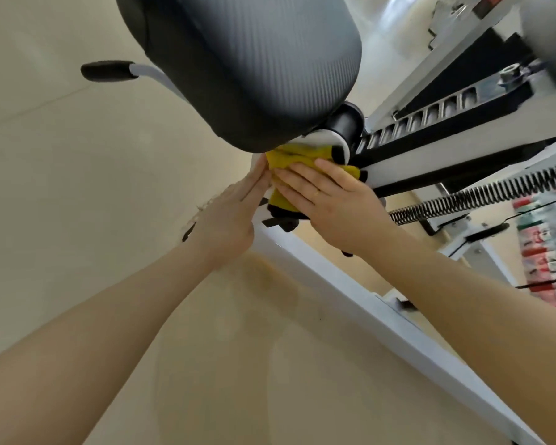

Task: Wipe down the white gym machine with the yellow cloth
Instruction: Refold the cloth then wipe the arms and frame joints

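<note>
The white steel frame of the gym machine is running as a long bar from the lower right edge of the view up toward the middle, its long axis slanting up and to the left, and it is ending under a large black ribbed vinyl seat pad that is filling the upper centre. The bunched yellow cloth is sitting right at that upper end of the bar, just beneath the pad's lower edge and beside a short black cylindrical fitting. The right hand is lying flat on the cloth with straight fingers pressing it against the frame, so this grip is open. The left hand is reaching alongside with fingers extended, its fingertips touching the cloth's left edge, also an open grip. Most of the cloth is being covered by the right hand, and the joint it is pressing on is hard to make out. A black-capped grey handle is sticking out to the left of the pad. A black coil spring and a notched black adjustment rail are running off toward the blurred right edge. The floor below is a smooth beige surface.
</note>
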